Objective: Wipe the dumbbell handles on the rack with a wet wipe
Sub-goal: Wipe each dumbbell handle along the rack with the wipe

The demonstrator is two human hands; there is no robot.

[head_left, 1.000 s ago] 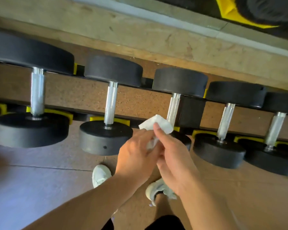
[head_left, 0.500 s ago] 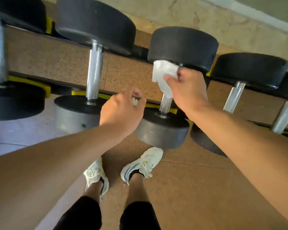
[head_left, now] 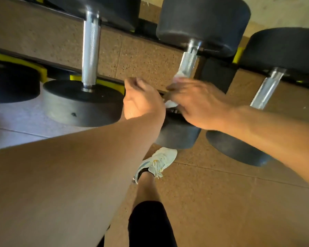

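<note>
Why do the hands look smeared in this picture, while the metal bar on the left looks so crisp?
Head view: the right hand and the wet wipe are motion-blurred, as is the handle above them; the left dumbbell handle stays sharp, its knurling visible. The wide lens balloons the near left forearm.

Black dumbbell heads (head_left: 203,20), silver cross-hatched handles (head_left: 90,49), white wipe (head_left: 170,104) — yellow rack cradles (head_left: 41,69), speckled tan floor (head_left: 221,202), white shoe (head_left: 156,163)

right hand (head_left: 200,104) blurred, wipe (head_left: 171,104) half-hidden
</note>
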